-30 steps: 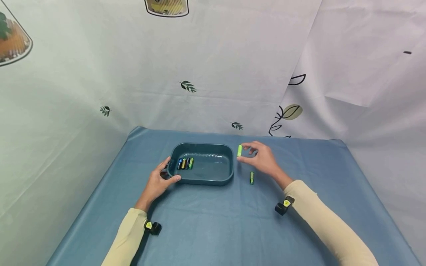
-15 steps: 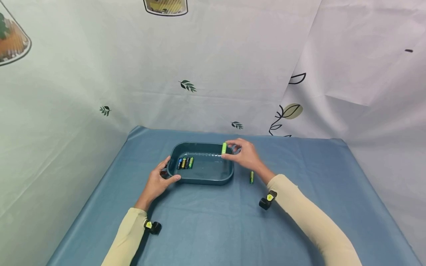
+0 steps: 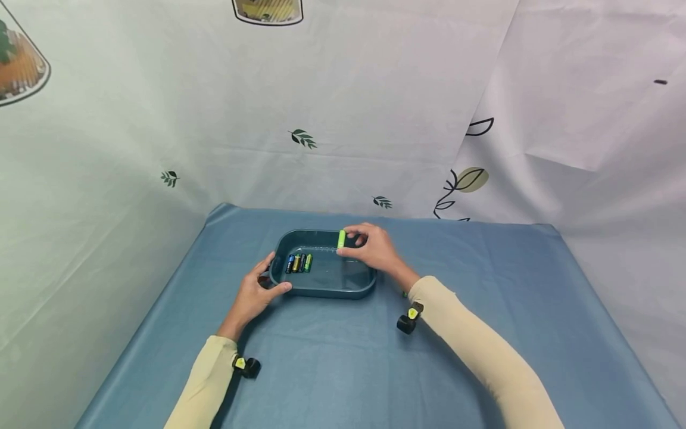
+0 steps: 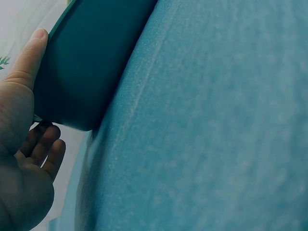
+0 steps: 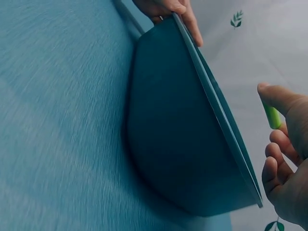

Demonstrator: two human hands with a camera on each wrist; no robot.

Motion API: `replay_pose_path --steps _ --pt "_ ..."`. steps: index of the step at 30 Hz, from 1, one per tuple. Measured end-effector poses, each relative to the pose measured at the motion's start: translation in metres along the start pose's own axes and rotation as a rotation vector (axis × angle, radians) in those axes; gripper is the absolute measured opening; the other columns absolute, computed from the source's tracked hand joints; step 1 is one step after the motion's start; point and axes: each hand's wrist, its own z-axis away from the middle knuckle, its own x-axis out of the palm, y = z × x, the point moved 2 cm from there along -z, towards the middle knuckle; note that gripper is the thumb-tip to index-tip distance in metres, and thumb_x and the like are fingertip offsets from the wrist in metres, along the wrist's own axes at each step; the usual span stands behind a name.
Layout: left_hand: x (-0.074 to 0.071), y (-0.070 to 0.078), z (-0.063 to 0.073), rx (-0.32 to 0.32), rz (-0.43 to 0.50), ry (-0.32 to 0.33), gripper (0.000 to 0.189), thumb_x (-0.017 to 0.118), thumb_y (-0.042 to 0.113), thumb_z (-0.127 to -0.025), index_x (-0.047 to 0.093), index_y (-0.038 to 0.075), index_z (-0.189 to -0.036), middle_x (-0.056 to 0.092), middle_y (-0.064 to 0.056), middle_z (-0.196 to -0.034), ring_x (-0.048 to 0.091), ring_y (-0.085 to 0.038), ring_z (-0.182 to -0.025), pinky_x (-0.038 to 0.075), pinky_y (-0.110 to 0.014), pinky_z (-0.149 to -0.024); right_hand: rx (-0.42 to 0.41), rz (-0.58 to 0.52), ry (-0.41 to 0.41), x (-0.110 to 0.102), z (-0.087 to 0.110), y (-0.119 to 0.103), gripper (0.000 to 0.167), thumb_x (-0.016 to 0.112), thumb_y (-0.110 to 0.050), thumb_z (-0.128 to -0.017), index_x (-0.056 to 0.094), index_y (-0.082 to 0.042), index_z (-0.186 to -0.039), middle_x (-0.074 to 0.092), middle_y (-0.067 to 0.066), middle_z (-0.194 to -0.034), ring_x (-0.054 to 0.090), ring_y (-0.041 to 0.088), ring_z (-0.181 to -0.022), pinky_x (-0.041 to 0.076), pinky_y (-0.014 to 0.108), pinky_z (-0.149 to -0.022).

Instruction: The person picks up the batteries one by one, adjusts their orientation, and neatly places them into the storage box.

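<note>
A dark teal rectangular dish (image 3: 327,293) sits on the table. My left hand (image 3: 254,293) holds its left end, the thumb along the near rim and the fingers round the far corner. My right hand (image 3: 376,249) pinches a bright green battery (image 3: 341,239) between thumb and fingertips, above the dish's right half. In the right wrist view this battery (image 5: 273,116) stands apart from the dish wall (image 5: 178,125). Inside the dish, at its left, several batteries (image 3: 302,263) lie side by side in a row, blue, gold-black, dark and green.
One more green battery (image 3: 404,294) lies on the blue tablecloth (image 3: 332,363) right of the dish, mostly hidden behind the right wrist. A pale patterned sheet (image 3: 343,107) rises behind the table's back edge. Both wrists wear small black cameras (image 3: 249,367).
My right hand has carried the bright green battery leftward, from right of the dish to over its inside. The right wrist now covers most of the table battery. My left hand stays put.
</note>
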Motion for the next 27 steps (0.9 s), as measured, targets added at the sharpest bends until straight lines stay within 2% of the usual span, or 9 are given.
replay_pose_path --steps 14,27 --pt "0.000 0.000 -0.001 0.005 0.003 0.009 0.094 0.085 0.031 -0.087 0.031 0.014 -0.162 0.028 -0.020 -0.165 0.048 -0.044 -0.133 0.045 -0.061 -0.103 0.023 -0.043 -0.029 0.029 -0.013 -0.010 0.051 0.086 -0.035 -0.085 0.071 -0.016 -0.130 0.066 0.000 -0.112 0.059 0.014 -0.087 0.051 0.032 -0.073" --pt "0.001 0.001 -0.001 0.004 0.009 0.012 0.094 0.085 0.030 -0.086 0.032 0.012 -0.162 0.029 -0.020 -0.165 0.049 -0.044 -0.133 0.044 -0.061 -0.104 0.041 -0.069 -0.057 0.047 -0.018 -0.009 0.051 0.087 -0.031 -0.084 0.071 -0.013 -0.130 0.067 0.004 -0.113 0.060 0.015 -0.086 0.052 0.029 -0.072"
